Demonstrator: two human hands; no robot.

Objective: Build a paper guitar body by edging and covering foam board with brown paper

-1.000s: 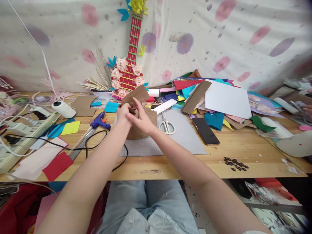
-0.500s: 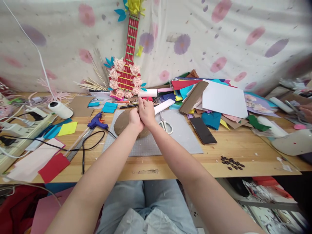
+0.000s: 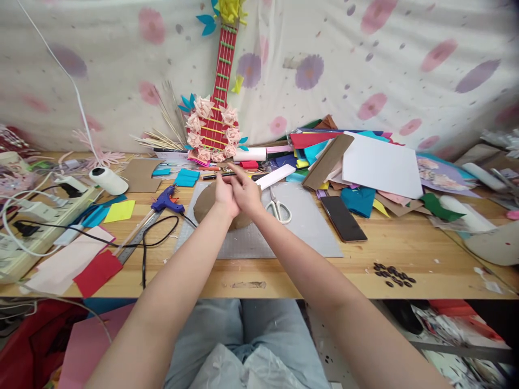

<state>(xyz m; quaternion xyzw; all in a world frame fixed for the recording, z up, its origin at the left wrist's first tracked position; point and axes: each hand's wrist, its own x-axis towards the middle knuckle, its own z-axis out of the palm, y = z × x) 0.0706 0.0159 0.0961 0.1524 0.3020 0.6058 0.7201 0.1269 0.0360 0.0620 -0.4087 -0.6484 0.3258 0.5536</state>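
Note:
Over the grey cutting mat (image 3: 312,232), my left hand (image 3: 226,195) and my right hand (image 3: 246,192) are pressed together at the palms. Their visible fingers are stretched forward, with the right hand's fingers across the left's tips. Nothing shows between them, though the palms hide the space inside. Beneath lies a brown rounded piece (image 3: 205,204), partly covered by my hands. A white strip (image 3: 279,175) extends from its right side. White-handled scissors (image 3: 279,209) rest on the mat just right of my right hand.
A blue glue gun (image 3: 167,201) with a black cord lies left of the mat. At right are a phone (image 3: 344,218), several dark beads (image 3: 394,274) and stacked coloured paper (image 3: 357,200). A flower-trimmed red paper guitar (image 3: 219,97) leans at the back.
My fingers have straightened from a tighter clasp, while both hands stay together over the brown piece. The whole view has shifted slightly, moving the table's contents rightward in the picture.

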